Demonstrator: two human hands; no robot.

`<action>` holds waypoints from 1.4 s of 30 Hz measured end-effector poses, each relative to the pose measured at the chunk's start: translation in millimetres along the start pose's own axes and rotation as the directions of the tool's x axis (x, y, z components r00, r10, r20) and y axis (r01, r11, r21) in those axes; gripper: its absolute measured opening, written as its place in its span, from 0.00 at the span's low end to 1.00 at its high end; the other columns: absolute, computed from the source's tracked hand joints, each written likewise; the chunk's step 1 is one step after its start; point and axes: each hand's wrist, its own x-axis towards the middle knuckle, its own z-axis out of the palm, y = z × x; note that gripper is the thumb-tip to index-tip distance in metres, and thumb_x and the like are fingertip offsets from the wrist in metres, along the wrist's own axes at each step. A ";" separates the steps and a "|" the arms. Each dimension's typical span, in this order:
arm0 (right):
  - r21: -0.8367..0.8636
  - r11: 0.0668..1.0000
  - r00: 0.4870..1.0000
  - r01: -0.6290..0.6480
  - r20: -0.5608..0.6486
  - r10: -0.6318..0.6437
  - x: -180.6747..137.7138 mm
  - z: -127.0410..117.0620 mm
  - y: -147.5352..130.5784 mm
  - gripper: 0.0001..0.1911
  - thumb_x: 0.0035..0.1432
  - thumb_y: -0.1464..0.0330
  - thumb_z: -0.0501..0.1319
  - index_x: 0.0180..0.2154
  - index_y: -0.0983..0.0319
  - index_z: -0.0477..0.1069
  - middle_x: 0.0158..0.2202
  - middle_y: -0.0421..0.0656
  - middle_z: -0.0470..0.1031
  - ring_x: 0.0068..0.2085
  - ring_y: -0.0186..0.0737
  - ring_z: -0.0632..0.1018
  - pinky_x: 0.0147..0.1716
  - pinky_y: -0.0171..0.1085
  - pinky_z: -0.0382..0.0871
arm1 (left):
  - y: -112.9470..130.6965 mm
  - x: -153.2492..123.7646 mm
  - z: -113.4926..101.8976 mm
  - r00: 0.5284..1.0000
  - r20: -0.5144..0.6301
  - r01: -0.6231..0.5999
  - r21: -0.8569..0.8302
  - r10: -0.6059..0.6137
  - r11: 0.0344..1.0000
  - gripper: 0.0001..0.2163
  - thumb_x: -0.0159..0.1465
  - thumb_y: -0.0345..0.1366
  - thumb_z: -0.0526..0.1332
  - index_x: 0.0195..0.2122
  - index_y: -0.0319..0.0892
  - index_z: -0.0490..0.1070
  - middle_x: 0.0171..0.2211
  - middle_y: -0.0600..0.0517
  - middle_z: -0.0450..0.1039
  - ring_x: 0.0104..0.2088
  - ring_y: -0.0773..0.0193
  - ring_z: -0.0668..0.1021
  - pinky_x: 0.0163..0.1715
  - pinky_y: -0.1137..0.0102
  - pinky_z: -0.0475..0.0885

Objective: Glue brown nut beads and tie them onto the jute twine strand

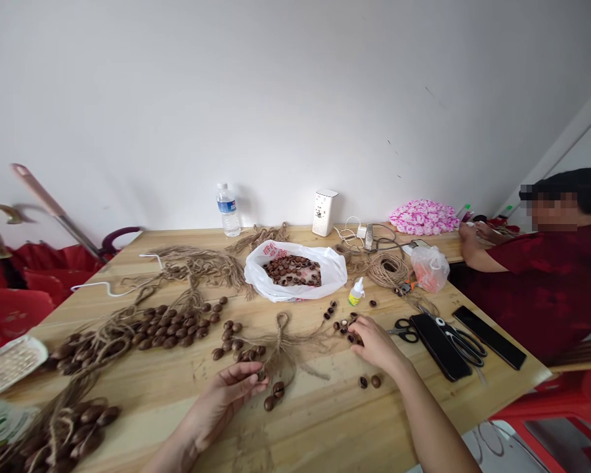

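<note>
My left hand [231, 389] rests on the wooden table [325, 427] with its fingers pinched on strands of a jute twine bundle [282, 341] strung with brown nuts. My right hand [372, 340] reaches over a small cluster of loose brown nuts [342, 324], fingers curled down onto them; what they grip is hidden. Two loose nuts [369, 381] lie just below that hand. A white plastic bag of nuts [291, 270] sits open beyond the bundle.
Finished nut-and-twine strings [167, 323] cover the left of the table. A glue bottle [356, 292], twine coil [387, 269], scissors [453, 336], two phones [490, 336], water bottle [227, 210] and white box [324, 213] lie farther off. Another person [536, 276] sits at right.
</note>
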 end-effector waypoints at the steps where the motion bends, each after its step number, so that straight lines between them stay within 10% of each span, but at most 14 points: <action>1: -0.011 1.000 1.000 0.006 -0.002 -0.006 0.9 0.7 -0.9 0.13 0.47 0.75 0.64 0.38 0.62 0.72 0.40 0.46 0.70 0.42 0.43 0.71 0.42 0.37 0.64 | 0.3 -0.4 0.5 1.000 -0.003 -0.002 0.001 0.002 1.000 0.10 0.45 0.26 0.71 0.30 0.34 0.77 0.28 0.45 0.79 0.32 0.60 0.80 0.38 0.72 0.73; 10: 0.095 0.989 0.987 0.116 -0.121 -0.104 1.0 0.9 -14.3 0.11 0.51 0.78 0.59 0.38 0.61 0.72 0.39 0.45 0.72 0.42 0.42 0.72 0.42 0.38 0.65 | 2.0 -0.9 2.8 1.000 -0.028 -0.010 0.022 0.011 1.000 0.10 0.43 0.26 0.71 0.29 0.36 0.77 0.28 0.47 0.79 0.32 0.60 0.80 0.39 0.69 0.74; 17: 0.443 0.848 0.954 0.291 -0.062 -0.295 0.2 3.1 -79.8 0.11 0.54 0.74 0.57 0.40 0.62 0.72 0.37 0.45 0.72 0.32 0.35 0.73 0.31 0.31 0.67 | 0.5 0.4 3.5 0.999 -0.002 -0.045 -0.033 0.045 0.998 0.10 0.44 0.25 0.71 0.29 0.35 0.77 0.29 0.47 0.79 0.34 0.58 0.80 0.42 0.66 0.73; 26: 0.726 0.685 0.956 -0.049 0.233 -0.179 13.5 45.3 -138.0 0.10 0.55 0.71 0.53 0.30 0.64 0.73 0.19 0.38 0.71 0.20 0.32 0.72 0.18 0.28 0.61 | -3.1 1.4 6.6 0.995 0.045 -0.077 -0.133 0.084 0.988 0.09 0.46 0.23 0.69 0.30 0.35 0.76 0.29 0.47 0.79 0.33 0.60 0.80 0.43 0.67 0.73; 31: 0.842 0.502 0.961 -0.195 0.267 -0.074 17.4 65.9 -138.8 0.08 0.53 0.66 0.56 0.34 0.64 0.66 0.25 0.39 0.72 0.19 0.30 0.72 0.13 0.26 0.58 | -3.4 2.8 6.3 0.995 0.046 -0.080 -0.138 0.087 0.987 0.09 0.48 0.23 0.68 0.31 0.34 0.75 0.28 0.45 0.79 0.32 0.58 0.81 0.42 0.66 0.73; 42: 0.837 0.544 0.989 -0.052 0.120 -0.091 14.5 75.3 -133.1 0.10 0.54 0.69 0.56 0.39 0.63 0.68 0.26 0.39 0.71 0.22 0.33 0.74 0.16 0.28 0.63 | -3.3 3.5 7.5 0.998 -0.016 -0.063 -0.180 0.061 0.982 0.07 0.50 0.19 0.65 0.30 0.32 0.74 0.27 0.45 0.79 0.33 0.59 0.81 0.41 0.66 0.75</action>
